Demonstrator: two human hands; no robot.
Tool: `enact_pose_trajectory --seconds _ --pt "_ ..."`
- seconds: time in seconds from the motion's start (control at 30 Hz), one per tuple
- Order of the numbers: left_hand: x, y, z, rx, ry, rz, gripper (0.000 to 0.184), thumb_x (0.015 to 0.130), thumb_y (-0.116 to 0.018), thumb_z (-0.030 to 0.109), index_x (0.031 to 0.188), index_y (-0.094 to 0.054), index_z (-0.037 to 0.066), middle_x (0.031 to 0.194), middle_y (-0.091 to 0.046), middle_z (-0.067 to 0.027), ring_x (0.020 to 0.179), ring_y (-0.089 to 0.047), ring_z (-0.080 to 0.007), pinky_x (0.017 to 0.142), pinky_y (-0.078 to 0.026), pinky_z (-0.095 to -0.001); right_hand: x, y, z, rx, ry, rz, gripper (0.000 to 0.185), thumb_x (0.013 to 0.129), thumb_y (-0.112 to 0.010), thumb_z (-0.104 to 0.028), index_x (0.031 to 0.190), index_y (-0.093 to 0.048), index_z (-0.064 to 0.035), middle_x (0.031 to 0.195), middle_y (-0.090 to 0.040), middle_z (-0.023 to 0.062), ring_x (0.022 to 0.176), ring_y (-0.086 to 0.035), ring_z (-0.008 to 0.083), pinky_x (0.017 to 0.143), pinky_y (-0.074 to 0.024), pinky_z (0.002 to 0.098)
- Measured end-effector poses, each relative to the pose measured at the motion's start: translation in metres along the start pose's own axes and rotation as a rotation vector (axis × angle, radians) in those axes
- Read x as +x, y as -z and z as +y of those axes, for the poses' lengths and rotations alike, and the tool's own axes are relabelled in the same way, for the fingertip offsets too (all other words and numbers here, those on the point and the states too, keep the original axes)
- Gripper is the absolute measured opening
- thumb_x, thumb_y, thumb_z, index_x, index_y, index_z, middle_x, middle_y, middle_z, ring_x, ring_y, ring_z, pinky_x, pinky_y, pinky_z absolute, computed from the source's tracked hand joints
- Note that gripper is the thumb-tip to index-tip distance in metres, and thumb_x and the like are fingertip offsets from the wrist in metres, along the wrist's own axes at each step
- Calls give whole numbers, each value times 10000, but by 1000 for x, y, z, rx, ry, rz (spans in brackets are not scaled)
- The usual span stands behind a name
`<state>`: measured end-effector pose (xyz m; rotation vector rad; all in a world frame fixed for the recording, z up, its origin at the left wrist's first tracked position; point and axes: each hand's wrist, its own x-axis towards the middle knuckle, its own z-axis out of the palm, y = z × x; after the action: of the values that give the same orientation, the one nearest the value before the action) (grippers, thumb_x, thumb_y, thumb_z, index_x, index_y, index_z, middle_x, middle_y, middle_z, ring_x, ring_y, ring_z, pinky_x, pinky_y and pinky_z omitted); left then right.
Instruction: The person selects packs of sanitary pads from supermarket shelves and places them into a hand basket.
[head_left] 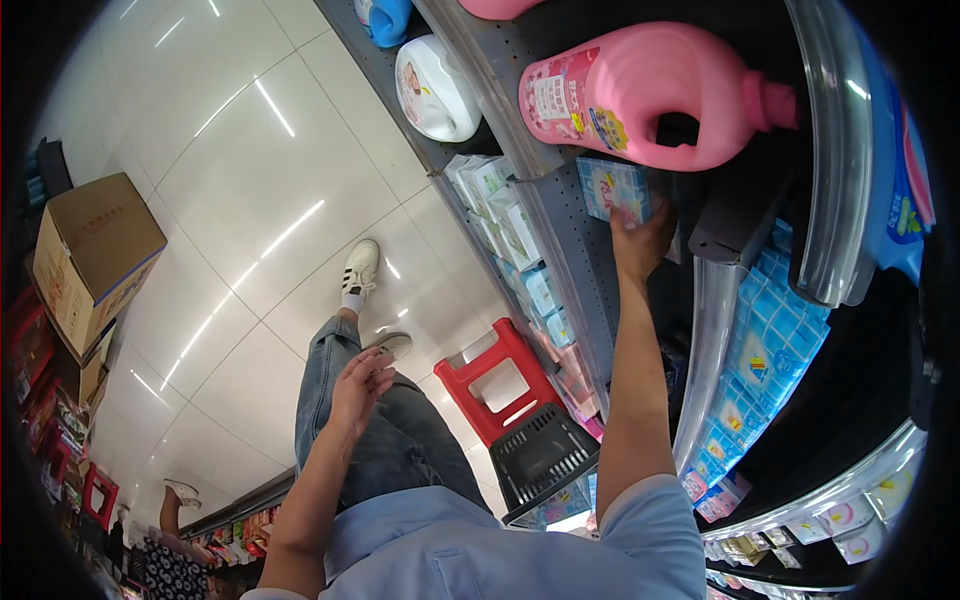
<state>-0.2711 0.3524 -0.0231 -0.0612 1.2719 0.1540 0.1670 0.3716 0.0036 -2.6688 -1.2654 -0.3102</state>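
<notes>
My right hand [645,235] reaches onto a shelf and grips a blue checked packet [612,188], its fingers partly hidden behind the packet. Just above that packet a large pink bottle [640,95] lies across the view on the shelf. Over my jeans, away from the shelves, I hold my left hand [362,388] with the fingers loosely bent and apart, and nothing shows in it. More blue checked packets [758,362] stand in a row on the shelf to the right.
A red stool [497,382] and a black basket [540,455] stand by the shelf beside my legs. Cardboard boxes [98,250] are across the tiled aisle. A white bottle [437,88] sits at the upper shelf. Another person's leg [170,508] shows at lower left.
</notes>
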Motion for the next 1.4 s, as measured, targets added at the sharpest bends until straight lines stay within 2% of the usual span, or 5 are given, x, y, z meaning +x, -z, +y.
enact_pose_trajectory --seconds 0.23,0.43,0.57,0.97,1.4 --pt "2 1 5 -1 -2 0 310 896 -474 199 1167 -463 49 999 -613 -62 825 -590 -118 749 -466 -243 11 6 -4 34 108 37 754 656 -724 -359 1210 -399 37 1161 -461 252 1065 -442 416 908 -355 450" --pt "6 1 2 46 0 1 319 889 -486 210 1163 -471 48 999 -613 -60 829 -589 -120 759 -465 -245 67 2 -21 -177 513 254 549 734 -653 -336 1168 -495 -40 1078 -531 217 980 -511 384 853 -389 442" --pt "5 1 -1 53 6 6 319 886 -496 219 1156 -481 52 1004 -611 -59 836 -588 -124 765 -466 -253 91 -19 -20 -301 529 197 511 742 -648 -299 1148 -483 -34 919 -557 178 920 -521 377 741 -429 443" --pt "6 3 2 -1 17 26 309 888 -496 212 1154 -480 55 1014 -608 -61 849 -585 -130 766 -465 -262 99 -39 4 18 477 121 514 752 -640 -362 1147 -510 -58 1108 -533 198 1029 -520 328 812 -422 433" --pt "11 9 2 -40 -3 6 302 894 -485 213 1155 -484 60 992 -614 -52 836 -587 -117 750 -469 -247 99 -24 -8 -105 527 93 447 774 -613 -291 1173 -516 -117 1150 -544 129 1071 -506 288 891 -386 394"
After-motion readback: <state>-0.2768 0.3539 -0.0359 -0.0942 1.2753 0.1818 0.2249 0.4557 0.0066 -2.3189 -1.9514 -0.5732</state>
